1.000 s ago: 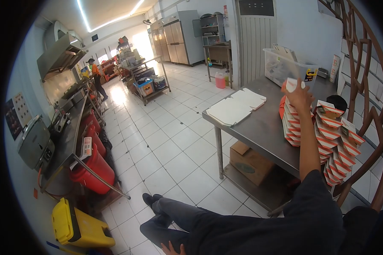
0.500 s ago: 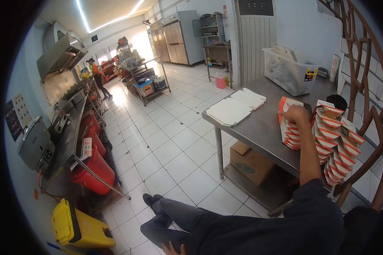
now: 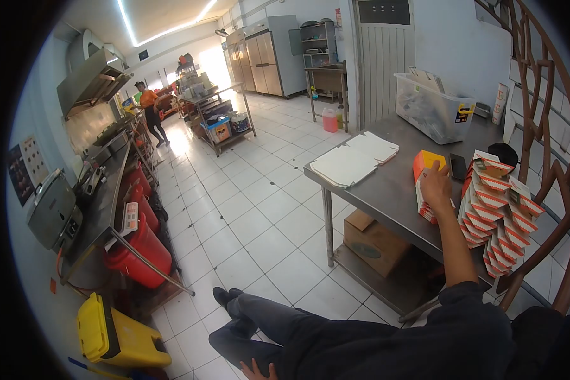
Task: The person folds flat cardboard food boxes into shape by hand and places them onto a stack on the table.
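My right hand is closed on a short row of nested orange-and-white cartons on the metal table. The end carton there shows a yellow face. A dark phone-like object lies just beyond that hand. Beside it stands a larger pile of nested orange-and-white cartons, stacked in several layers. Flat white cardboard sheets lie at the table's left part. At the bottom edge, my left hand rests on my dark clothing with fingers apart, partly cut off by the frame.
A clear plastic bin stands at the table's back. On the lower shelf sits a cardboard box. Brown metal railing runs along the right. Red buckets and a yellow bin are left. A person in orange stands far back.
My right hand has come down from above the carton row and now grips it; the row looks shorter, with yellow showing. The phone-like object is now clearly visible. The distant person has turned.
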The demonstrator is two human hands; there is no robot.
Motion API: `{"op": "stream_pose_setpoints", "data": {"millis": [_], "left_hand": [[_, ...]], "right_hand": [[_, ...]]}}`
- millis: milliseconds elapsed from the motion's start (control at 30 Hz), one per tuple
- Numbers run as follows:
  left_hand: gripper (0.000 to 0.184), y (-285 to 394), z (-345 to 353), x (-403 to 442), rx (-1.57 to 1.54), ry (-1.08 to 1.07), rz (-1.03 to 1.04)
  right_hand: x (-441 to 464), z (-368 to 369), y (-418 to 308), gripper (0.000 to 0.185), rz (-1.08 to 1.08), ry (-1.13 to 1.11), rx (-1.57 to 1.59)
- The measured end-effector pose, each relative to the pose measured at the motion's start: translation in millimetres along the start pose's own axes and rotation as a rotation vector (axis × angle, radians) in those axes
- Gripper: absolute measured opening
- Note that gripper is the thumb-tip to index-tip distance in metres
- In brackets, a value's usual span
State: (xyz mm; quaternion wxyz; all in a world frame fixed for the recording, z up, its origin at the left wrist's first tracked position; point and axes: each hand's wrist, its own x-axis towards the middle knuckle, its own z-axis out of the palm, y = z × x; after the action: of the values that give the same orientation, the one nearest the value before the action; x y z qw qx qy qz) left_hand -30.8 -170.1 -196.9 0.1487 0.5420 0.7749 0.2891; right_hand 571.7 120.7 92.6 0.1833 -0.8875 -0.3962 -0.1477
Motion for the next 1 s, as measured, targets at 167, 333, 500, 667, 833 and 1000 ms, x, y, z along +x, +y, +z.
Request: {"op": "stream_pose_setpoints", "data": {"millis": [167,333,500,667,833,1000], "left_hand": [[0.074,-4,7,-1,-0.026,0.024,-0.037],[0.072,14,-8,0,-0.029,-0.005,-0.011],[0.071,1,2,-1,0.031,-0.017,-0.065],[0.072,17,-8,0,0.015,-0.023,-0.06],[0.069,-1,6,-3,-0.045,0.025,-0.051],[0.072,31,-17,1,-0.072,-0.02,-0.086]], "right_hand": [[11,6,0,0.052,-0.118,-0.114,-0.113],[14,-19,-16,0.053,-0.051,-0.086,-0.055],[12,-61,-40,0.052,-0.062,0.075,-0.133],[-3,-69,-114,0.06,-0.493,0.096,0.43],[2,21,-196,0.068,-0.58,-0.361,0.246],[2,29,-220,0.065,-0.51,-0.44,0.077]]}}
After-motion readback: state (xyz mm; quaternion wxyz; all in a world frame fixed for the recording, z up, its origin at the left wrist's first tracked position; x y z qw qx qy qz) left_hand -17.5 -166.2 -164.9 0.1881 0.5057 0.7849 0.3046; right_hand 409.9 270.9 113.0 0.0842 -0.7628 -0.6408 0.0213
